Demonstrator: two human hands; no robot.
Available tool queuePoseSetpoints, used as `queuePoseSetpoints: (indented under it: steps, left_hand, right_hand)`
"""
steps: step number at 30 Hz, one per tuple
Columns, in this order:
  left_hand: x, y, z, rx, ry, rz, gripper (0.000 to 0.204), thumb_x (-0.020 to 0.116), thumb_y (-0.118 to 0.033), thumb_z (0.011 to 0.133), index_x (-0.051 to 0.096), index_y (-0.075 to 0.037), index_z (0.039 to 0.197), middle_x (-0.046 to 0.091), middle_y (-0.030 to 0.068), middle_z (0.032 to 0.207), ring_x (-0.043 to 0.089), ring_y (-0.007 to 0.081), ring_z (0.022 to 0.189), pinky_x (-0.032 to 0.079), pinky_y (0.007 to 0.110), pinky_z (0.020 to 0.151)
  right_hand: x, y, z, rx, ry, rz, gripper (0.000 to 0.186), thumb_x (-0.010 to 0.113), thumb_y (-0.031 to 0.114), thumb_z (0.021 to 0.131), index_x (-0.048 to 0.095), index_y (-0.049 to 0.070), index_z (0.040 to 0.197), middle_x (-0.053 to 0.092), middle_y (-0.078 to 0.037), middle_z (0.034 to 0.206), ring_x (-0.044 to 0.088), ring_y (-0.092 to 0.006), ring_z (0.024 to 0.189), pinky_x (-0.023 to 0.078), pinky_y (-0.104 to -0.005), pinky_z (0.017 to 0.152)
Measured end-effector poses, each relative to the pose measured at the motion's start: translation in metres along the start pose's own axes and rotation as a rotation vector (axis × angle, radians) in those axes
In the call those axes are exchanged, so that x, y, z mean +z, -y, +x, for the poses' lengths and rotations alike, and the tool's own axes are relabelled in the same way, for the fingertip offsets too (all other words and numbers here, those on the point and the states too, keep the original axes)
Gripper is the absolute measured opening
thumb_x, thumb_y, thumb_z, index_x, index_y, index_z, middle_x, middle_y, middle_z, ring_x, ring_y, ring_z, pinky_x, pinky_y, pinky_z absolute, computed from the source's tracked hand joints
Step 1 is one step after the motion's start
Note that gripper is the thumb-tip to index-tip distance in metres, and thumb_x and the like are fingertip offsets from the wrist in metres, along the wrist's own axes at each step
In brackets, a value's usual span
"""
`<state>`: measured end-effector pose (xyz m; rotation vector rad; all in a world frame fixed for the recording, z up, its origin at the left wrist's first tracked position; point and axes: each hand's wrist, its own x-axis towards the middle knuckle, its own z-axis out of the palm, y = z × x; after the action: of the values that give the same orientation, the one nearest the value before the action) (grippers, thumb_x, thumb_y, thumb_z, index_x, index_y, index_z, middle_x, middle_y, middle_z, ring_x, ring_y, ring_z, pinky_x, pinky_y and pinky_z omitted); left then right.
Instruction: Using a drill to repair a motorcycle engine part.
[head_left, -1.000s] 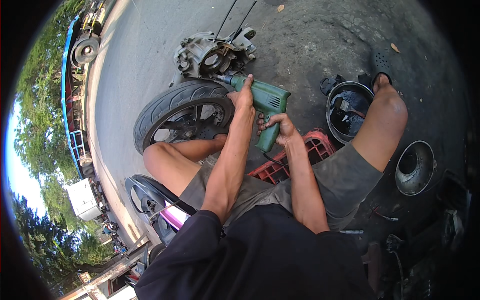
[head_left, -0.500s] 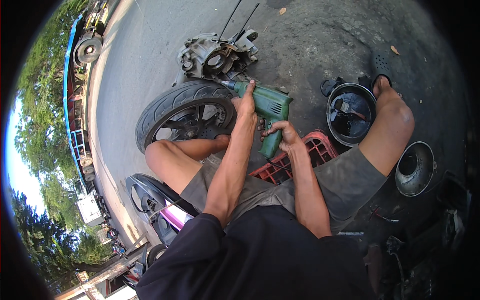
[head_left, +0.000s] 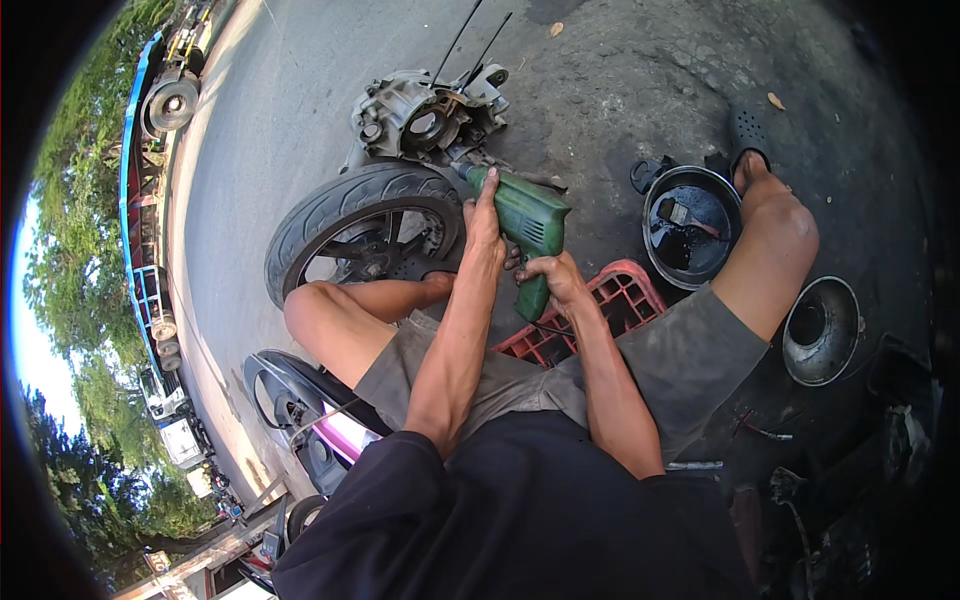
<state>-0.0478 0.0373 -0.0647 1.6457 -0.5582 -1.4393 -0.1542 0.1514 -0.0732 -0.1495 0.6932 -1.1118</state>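
Note:
I hold a green power drill (head_left: 530,212) in front of me with both hands. My left hand (head_left: 484,222) grips its front part, thumb along the body just behind the chuck. My right hand (head_left: 556,280) is wrapped round the handle, with the trigger hidden by the fingers. The drill's nose points toward a grey metal engine casing (head_left: 425,118) on the ground ahead; whether the tip touches anything there cannot be made out. Close to my left hand lies a motorcycle wheel (head_left: 345,205) with a black tyre, beside my left leg.
A red plastic crate (head_left: 625,285) is between my legs. Right of it stands a round pan (head_left: 650,245) of dark liquid with a brush (head_left: 685,215) in it. A metal bowl (head_left: 822,330) and loose tools lie further right. A blue-sided truck (head_left: 130,180) is on the left.
My right hand's fingers have closed further round the drill handle. The drill body has turned slightly, and the whole view has shifted a little.

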Motion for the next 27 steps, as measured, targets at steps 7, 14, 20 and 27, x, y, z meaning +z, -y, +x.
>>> queuePoseSetpoints:
  steps: [7, 14, 20, 27]
  left_hand:
    - [-0.011, -0.015, -0.005, 0.022, 0.165, -0.101, 0.083, 0.074, -0.045, 0.082, 0.032, 0.008, 0.131, 0.052, 0.0220, 0.118, 0.060, 0.0311, 0.104, 0.051, 0.043, 0.090]
    - [-0.026, -0.019, -0.008, 0.031, 0.259, -0.168, 0.061, 0.061, -0.053, 0.089, 0.052, -0.004, 0.124, 0.062, 0.0127, 0.110, 0.061, 0.0256, 0.102, 0.050, 0.041, 0.093]
    - [-0.035, -0.019, -0.014, 0.037, 0.262, -0.222, 0.068, 0.060, -0.057, 0.088, 0.049, -0.003, 0.128, 0.061, 0.0131, 0.112, 0.061, 0.0264, 0.105, 0.050, 0.042, 0.094]
    - [-0.044, -0.023, -0.011, 0.038, 0.243, -0.268, 0.069, 0.063, -0.059, 0.085, 0.049, -0.005, 0.126, 0.059, 0.0120, 0.112, 0.059, 0.0256, 0.105, 0.049, 0.042, 0.094]
  right_hand:
    - [0.016, -0.001, 0.001, -0.121, 0.023, -0.187, 0.033, 0.059, 0.002, 0.062, 0.062, -0.004, 0.095, 0.064, -0.010, 0.081, 0.060, -0.0182, 0.071, 0.048, -0.0291, 0.067]
    - [0.022, -0.010, 0.003, -0.185, -0.006, -0.414, 0.023, 0.061, 0.002, 0.063, 0.064, -0.002, 0.085, 0.064, -0.006, 0.076, 0.060, -0.0157, 0.068, 0.049, -0.0289, 0.063]
    - [0.027, -0.014, 0.002, -0.201, -0.003, -0.565, 0.017, 0.063, 0.002, 0.063, 0.064, -0.002, 0.080, 0.063, -0.005, 0.071, 0.060, -0.0153, 0.065, 0.048, -0.0305, 0.061]
    - [0.035, -0.018, 0.005, -0.191, -0.018, -0.628, 0.017, 0.064, 0.002, 0.061, 0.063, -0.001, 0.078, 0.062, -0.004, 0.070, 0.058, -0.0149, 0.063, 0.047, -0.0303, 0.059]
